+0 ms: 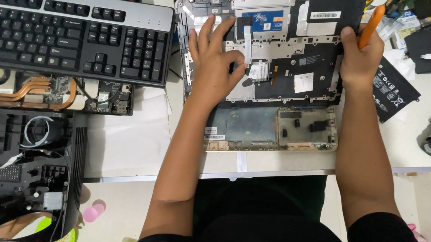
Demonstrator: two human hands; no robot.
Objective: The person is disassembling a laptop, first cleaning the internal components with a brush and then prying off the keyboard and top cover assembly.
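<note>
Head view: looked straight down on a white desk [135,142] crowded with dismantled computer parts.
Work piece: an opened laptop palm-rest shell, black and silver with its underside up [276,49], lay flat in the middle of the desk, square to the person, so both hands could reach its inner parts.
Left hand [214,59]: spread open, fingers pressed flat on the silver metal plate beside a white ribbon cable [247,44]; it gripped nothing and seemingly pinned the shell so it would not slide.
Right hand [358,56]: its grip was closed round an orange plastic pry tool [371,26], tip pointing up and away, at the shell's right edge, where a seam could be levered.
Lower section: a tan and grey base tray [272,129] sat just below the shell, touching it.
Left side: a black and silver keyboard [65,35] rested over a circuit board with copper heat pipes [28,87].
Right side: a flat black battery pack [392,89] lay near the right hand.
</note>
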